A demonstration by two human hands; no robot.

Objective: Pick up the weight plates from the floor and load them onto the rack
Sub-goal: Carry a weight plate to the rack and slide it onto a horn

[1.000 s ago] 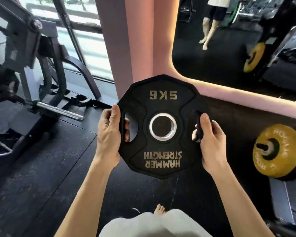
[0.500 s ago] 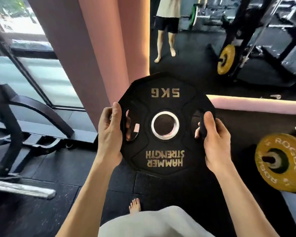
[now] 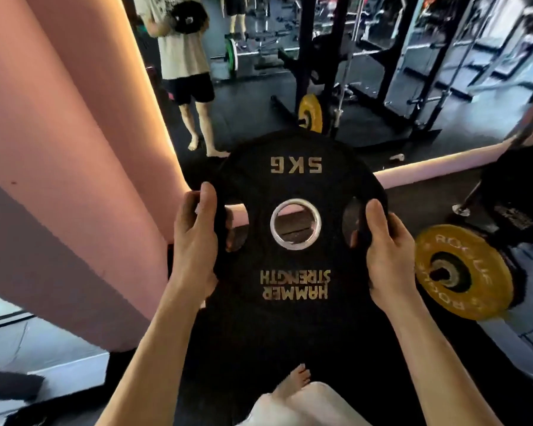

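Gripping plate edges, left hand, right hand.

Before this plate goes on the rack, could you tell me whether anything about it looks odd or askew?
Only its orientation: the black plate, gripped by the left hand and right hand at its side cutouts, is upside down to the camera, so its gold lettering reads inverted. No damage shows.

Legible markings: two plates
Black rubber weight plate: gold "5KG" and "HAMMER STRENGTH", upside down. Yellow round bumper plate: pale "ROGUE" lettering round its face.
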